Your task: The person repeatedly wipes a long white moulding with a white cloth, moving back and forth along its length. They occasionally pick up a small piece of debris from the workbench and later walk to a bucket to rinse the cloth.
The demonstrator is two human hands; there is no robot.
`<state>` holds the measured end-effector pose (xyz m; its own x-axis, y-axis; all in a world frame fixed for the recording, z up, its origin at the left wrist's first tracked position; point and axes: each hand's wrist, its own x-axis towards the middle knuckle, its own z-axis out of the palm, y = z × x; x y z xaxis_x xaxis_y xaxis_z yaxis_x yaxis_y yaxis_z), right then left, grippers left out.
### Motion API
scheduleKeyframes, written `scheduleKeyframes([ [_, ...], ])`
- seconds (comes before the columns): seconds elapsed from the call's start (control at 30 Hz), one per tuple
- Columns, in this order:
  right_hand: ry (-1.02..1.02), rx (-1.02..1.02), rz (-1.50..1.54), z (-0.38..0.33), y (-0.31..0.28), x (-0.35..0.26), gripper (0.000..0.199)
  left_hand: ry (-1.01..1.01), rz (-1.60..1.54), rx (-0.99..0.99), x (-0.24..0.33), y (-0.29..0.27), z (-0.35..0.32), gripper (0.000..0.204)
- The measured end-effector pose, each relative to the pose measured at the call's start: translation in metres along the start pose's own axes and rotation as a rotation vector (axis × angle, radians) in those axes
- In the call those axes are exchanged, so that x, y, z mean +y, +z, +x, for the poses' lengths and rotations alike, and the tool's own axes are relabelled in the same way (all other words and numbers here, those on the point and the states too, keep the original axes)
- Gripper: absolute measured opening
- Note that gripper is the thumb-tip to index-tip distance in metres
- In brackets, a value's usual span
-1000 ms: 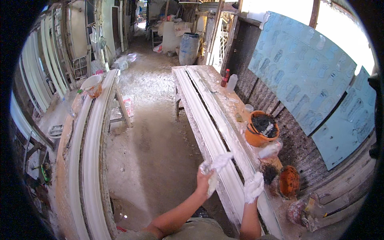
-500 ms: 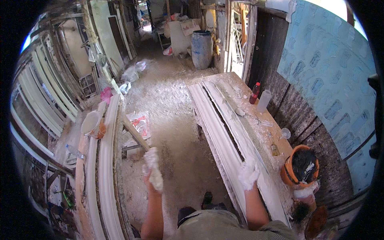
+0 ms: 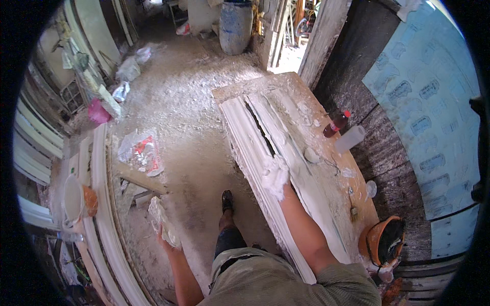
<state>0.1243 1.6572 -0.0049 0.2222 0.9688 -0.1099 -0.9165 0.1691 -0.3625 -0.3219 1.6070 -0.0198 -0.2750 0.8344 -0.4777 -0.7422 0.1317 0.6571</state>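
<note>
My left hand [image 3: 167,241] is closed around a lumpy white clump [image 3: 162,220], which looks like wet plaster or plaster-soaked fibre, held over the floor between two benches. Thick white plaster coats my right hand [image 3: 275,178], hiding its fingers. It rests on the long white plaster moulding [image 3: 244,140], beside a dark lengthwise gap [image 3: 259,127]. Whether it holds anything there is hidden. The moulding lies along the right workbench [image 3: 329,178], with rough plaster on its right side.
On the right bench stand a red-capped bottle [image 3: 337,125], a translucent white bottle [image 3: 350,138], a brush [image 3: 353,210] and an orange bucket [image 3: 375,239]. Leftward, another bench carries long mouldings [image 3: 108,204] and a white tub [image 3: 76,201]. A blue barrel [image 3: 236,28] stands far off.
My right hand has moved farther forward along the moulding, and my body has stepped forward. My left hand still grips the white clump, now farther left in view.
</note>
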Motion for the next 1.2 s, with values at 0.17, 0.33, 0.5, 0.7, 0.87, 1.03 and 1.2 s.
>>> scheduleKeyframes([
  [0.17, -0.448, 0.724, -0.561, 0.15, -0.049, 0.049, 0.027, -0.154, -0.003, -0.054, -0.003, 0.109, 0.094, 0.039],
  [0.33, -0.489, 0.828, -0.563, 0.244, -0.1, 0.085, 0.048, -0.15, 0.171, -0.009, -0.014, 0.147, 0.196, 0.038],
  [0.5, -0.5, 1.009, -0.893, 0.345, -0.081, 0.082, 0.045, -0.097, 0.26, -0.022, -0.035, 0.216, 0.241, 0.036],
  [0.7, -0.281, 0.777, -0.892, 0.367, -0.033, 0.076, 0.022, -0.168, 0.291, -0.083, -0.069, 0.294, 0.261, 0.036],
  [0.87, -0.293, 0.677, -1.364, 0.364, -0.03, 0.075, 0.028, -0.213, 0.344, -0.094, -0.1, 0.332, 0.27, 0.04],
  [1.03, -0.194, 0.604, -1.584, 0.352, -0.007, 0.059, 0.032, -0.075, 0.433, -0.262, -0.141, 0.383, 0.276, 0.041],
  [1.2, -0.144, 0.512, -1.633, 0.344, 0.021, 0.047, 0.022, 0.04, 0.623, -0.424, -0.173, 0.43, 0.278, 0.038],
])
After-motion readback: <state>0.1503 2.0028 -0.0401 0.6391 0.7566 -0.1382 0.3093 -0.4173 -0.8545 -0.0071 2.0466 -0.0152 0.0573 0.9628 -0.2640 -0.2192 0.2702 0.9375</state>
